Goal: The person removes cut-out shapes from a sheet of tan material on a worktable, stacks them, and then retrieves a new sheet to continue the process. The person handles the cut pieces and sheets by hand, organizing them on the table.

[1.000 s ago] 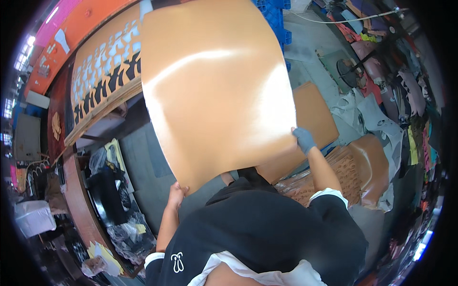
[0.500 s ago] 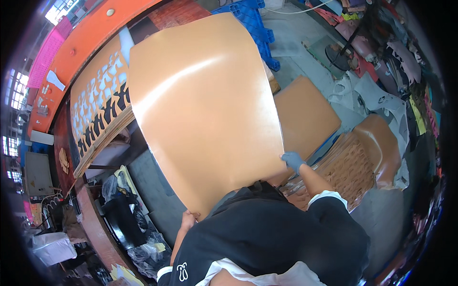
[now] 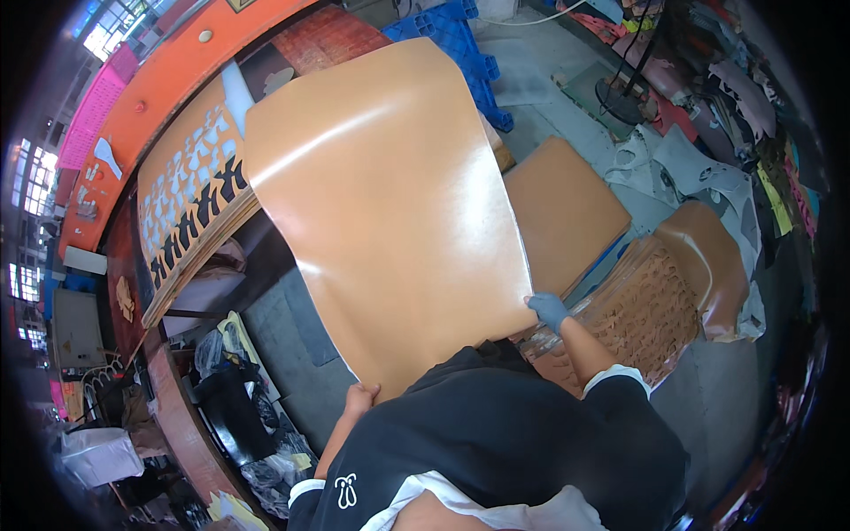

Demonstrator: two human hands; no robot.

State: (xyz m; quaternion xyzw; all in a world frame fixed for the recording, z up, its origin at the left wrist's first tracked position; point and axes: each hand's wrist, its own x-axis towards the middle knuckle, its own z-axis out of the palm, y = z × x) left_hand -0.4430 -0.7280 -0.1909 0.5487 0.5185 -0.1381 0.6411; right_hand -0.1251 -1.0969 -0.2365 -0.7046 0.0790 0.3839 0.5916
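Observation:
A large, glossy tan sheet (image 3: 390, 203), leather-like, stretches out in front of my body, its surface bowed and shining. My bare left hand (image 3: 359, 399) is closed on its near left corner, the thumb on top. At the near right corner, my right hand (image 3: 548, 311) in a grey glove pinches the edge. The sheet's near edge lies against my black shirt (image 3: 522, 416). Its far left part reaches the end of a work table, where a tan sheet with cut-out shapes (image 3: 197, 164) lies. What supports the middle of the large sheet is hidden.
A stack of tan sheets (image 3: 567, 208) lies on the right, beside punched sheets (image 3: 642, 305) and a curled brown piece (image 3: 704, 257). Beyond stands a blue plastic pallet (image 3: 452, 44). An orange machine beam (image 3: 177, 66) spans the far left. Black plastic bags (image 3: 232, 416) sit lower left.
The sheet's far edge has come lower and a bend has formed along its left side. Both hands keep their grip; the right hand has shifted slightly nearer to me.

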